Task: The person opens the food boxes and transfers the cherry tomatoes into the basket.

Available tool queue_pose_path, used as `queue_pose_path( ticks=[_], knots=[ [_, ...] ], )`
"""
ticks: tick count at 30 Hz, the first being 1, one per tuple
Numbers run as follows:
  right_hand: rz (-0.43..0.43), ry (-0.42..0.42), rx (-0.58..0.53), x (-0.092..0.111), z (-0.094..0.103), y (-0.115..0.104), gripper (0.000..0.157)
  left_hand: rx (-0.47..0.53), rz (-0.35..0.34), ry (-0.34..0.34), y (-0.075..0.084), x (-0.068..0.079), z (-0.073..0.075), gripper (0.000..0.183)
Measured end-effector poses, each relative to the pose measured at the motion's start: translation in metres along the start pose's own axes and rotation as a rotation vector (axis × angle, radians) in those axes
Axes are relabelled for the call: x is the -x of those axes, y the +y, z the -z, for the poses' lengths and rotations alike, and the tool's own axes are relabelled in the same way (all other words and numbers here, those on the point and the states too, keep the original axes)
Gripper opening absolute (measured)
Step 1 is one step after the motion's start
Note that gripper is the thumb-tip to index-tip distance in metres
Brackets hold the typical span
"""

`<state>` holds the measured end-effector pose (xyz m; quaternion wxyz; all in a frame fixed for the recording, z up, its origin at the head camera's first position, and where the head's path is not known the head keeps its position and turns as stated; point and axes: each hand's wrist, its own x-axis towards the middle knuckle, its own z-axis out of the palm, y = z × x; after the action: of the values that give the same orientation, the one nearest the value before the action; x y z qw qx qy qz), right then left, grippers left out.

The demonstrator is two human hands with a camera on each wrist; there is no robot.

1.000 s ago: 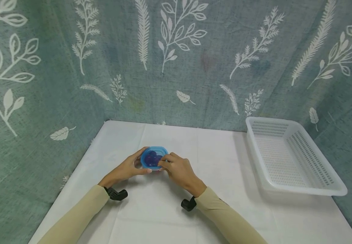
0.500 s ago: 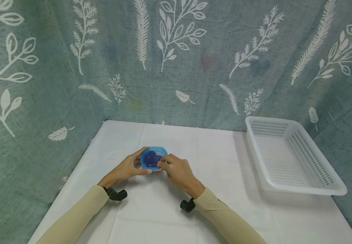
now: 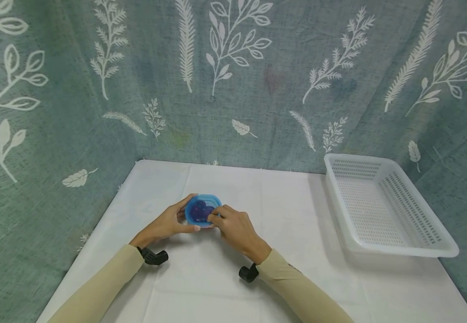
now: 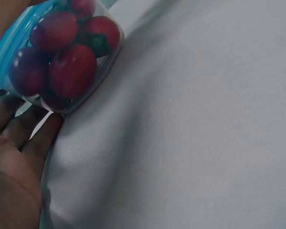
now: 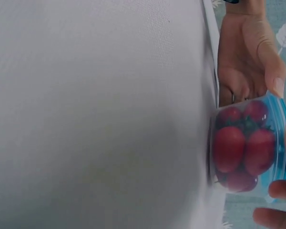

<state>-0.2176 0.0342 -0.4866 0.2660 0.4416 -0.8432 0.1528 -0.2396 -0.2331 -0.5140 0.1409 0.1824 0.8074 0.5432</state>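
Note:
A clear plastic food container (image 5: 213, 162) with a blue lid (image 3: 190, 219) is at the middle of the white table. Several red cherry tomatoes (image 4: 72, 71) with green stems show through its wall; under the lid they look purple in the head view. My left hand (image 3: 168, 223) grips the container from the left, thumb at the near edge and fingers round the far side. My right hand (image 3: 237, 228) has its fingers bent over the lid's right edge, with fingertips pinching the rim.
A white perforated plastic basket (image 3: 350, 233) stands at the right side of the table (image 3: 282, 202). Grey-green curtains (image 3: 274, 125) with white leaf prints rise behind the table and along both sides.
Both hands keep their hold on the container and lid. Everything has drifted very slightly left in the head view; otherwise little differs.

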Motion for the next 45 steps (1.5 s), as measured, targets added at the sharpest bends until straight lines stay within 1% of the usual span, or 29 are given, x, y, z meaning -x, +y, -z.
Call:
queue_pose_path(
  ticks=[4,8,11,17,20,29,32,36,40,43,45],
  knots=[
    [0.028,-0.008,-0.022,0.001,-0.001,0.001,0.018,0.001,0.010,-0.010,0.000,-0.001,0.002,0.113],
    [0.047,-0.010,0.005,0.000,0.000,0.001,0.024,0.009,0.001,-0.025,0.002,-0.001,0.002,0.111],
    [0.048,-0.007,0.039,-0.002,0.001,0.001,0.027,0.018,-0.004,-0.029,0.003,-0.002,0.001,0.109],
    [0.050,-0.027,0.099,-0.001,0.000,0.000,0.028,0.016,0.005,-0.032,0.004,-0.002,0.000,0.110],
    [0.046,-0.037,0.110,0.000,0.000,-0.001,0.030,0.015,0.003,-0.034,0.004,-0.002,-0.001,0.110],
    [0.043,-0.050,0.145,0.001,0.000,-0.002,0.027,0.006,0.022,-0.013,0.006,-0.004,-0.003,0.112],
    [0.074,-0.072,0.146,0.001,0.003,-0.002,0.025,0.019,0.025,-0.030,0.005,-0.005,-0.001,0.112],
    [0.150,-0.099,0.120,0.001,0.009,0.000,0.023,0.022,0.039,-0.047,0.004,-0.004,0.003,0.111],
    [0.214,-0.107,0.090,-0.002,0.014,0.004,0.019,-0.007,0.049,-0.049,0.004,-0.003,0.006,0.111],
    [0.238,-0.109,0.084,-0.004,0.017,0.007,0.019,-0.028,0.044,-0.048,0.003,-0.004,0.006,0.111],
    [0.240,-0.112,0.091,-0.004,0.017,0.007,0.019,-0.035,0.037,-0.048,0.004,-0.005,0.006,0.111]
  ],
)
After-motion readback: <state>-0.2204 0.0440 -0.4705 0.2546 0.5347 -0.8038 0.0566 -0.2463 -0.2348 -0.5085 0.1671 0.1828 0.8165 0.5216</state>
